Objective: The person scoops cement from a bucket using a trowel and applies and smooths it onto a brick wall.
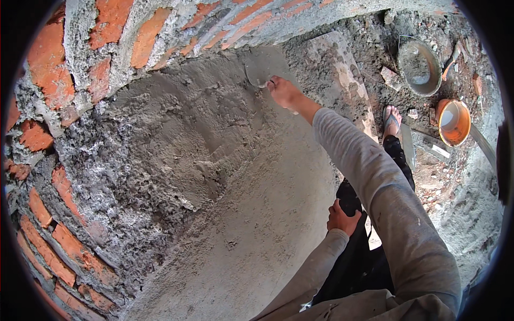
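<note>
My right hand (286, 95) is closed round the handle of a trowel (258, 75), with most of the handle hidden in my fist. The trowel's thin metal blade lies against wet grey mortar (214, 91) close to the foot of the brick wall. Lower down, my left hand (342, 219) rests on my black-trousered knee (349, 197), thumb and forefinger spread apart; its other fingers are mostly hidden. Beneath my arms stretches a smoother grey cement surface (273, 214), while rough, lumpy mortar covers the area to its left.
Bare brickwork (51, 64) curves along the left and top. At the right stand a round, grey-crusted bucket (440, 80) and an orange bucket (455, 134) with pale contents. A mortar-stained board (348, 69), brick pieces (391, 78) and my sandalled foot (392, 120) are nearby.
</note>
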Motion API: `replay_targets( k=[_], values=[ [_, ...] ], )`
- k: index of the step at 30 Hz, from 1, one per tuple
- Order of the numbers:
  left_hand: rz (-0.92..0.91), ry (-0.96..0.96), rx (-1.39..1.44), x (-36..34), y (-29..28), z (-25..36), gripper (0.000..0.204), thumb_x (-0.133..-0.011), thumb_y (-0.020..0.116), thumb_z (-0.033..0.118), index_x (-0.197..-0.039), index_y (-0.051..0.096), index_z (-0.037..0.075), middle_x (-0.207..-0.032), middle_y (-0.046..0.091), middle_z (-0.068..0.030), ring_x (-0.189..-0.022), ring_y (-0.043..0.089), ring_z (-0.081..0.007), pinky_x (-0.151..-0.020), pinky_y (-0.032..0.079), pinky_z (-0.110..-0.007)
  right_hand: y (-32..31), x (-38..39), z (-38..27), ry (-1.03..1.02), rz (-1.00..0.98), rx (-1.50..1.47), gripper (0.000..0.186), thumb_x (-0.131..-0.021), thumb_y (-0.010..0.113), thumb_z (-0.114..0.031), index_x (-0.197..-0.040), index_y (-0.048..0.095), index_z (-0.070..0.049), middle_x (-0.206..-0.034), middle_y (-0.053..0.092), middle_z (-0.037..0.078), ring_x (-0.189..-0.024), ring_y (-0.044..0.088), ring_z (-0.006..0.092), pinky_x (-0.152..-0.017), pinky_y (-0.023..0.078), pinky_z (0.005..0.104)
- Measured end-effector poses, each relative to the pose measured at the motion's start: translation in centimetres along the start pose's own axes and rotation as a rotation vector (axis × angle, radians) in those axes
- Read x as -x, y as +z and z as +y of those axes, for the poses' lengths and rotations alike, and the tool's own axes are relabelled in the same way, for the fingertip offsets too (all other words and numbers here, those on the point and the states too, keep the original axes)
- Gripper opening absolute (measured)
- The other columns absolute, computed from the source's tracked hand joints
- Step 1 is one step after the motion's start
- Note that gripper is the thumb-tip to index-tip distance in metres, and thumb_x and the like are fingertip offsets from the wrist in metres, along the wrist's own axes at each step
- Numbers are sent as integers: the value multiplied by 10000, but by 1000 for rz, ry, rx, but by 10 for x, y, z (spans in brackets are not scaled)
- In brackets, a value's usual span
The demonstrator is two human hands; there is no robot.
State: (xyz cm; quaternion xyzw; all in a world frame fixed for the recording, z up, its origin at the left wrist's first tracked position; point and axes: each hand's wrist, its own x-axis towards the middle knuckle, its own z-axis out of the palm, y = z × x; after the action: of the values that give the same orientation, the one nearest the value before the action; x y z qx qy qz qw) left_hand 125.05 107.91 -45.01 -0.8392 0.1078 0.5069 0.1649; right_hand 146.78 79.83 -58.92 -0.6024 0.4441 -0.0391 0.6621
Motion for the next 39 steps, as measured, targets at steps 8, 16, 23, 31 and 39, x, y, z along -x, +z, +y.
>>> replay_targets(
  k=[8,16,23,31,39],
  values=[
    [123,255,-147,-38,48,-59,820,-737,669,495,-1352,336,65,-1265,445,-181,-1098,534,-369,-890,456,-496,25,73,-108,-300,44,-287,336,-999,369,-310,-1039,473,6,-864,599,269,-705,585,450,-638,479,477],
    [58,363,-235,-41,25,-65,756,-772,662,467,-1344,354,80,-1236,450,-184,-1094,535,-388,-887,462,-502,-10,175,-177,-386,-269,-261,269,-982,423,-279,-984,446,-11,-881,625,213,-638,614,412,-600,490,527],
    [25,284,-212,-37,21,-61,735,-776,663,451,-1340,363,88,-1227,453,-186,-1093,535,-392,-888,463,-501,22,84,-53,-165,5,-45,287,-979,396,-274,-1050,447,-1,-915,632,226,-781,627,430,-688,501,526],
    [148,237,-144,-45,39,-85,760,-741,687,458,-1326,379,83,-1219,462,-189,-1094,534,-388,-896,463,-484,-9,145,-65,-180,-268,-420,329,-962,419,-273,-1070,521,21,-909,628,253,-917,595,443,-820,465,508],
    [143,99,-117,-33,4,1,732,-713,703,439,-1291,433,81,-1233,497,-169,-1103,537,-366,-915,457,-457,-54,221,139,152,-158,-464,333,-858,535,-324,-909,576,2,-806,614,204,-797,617,344,-737,467,428]
  ],
)
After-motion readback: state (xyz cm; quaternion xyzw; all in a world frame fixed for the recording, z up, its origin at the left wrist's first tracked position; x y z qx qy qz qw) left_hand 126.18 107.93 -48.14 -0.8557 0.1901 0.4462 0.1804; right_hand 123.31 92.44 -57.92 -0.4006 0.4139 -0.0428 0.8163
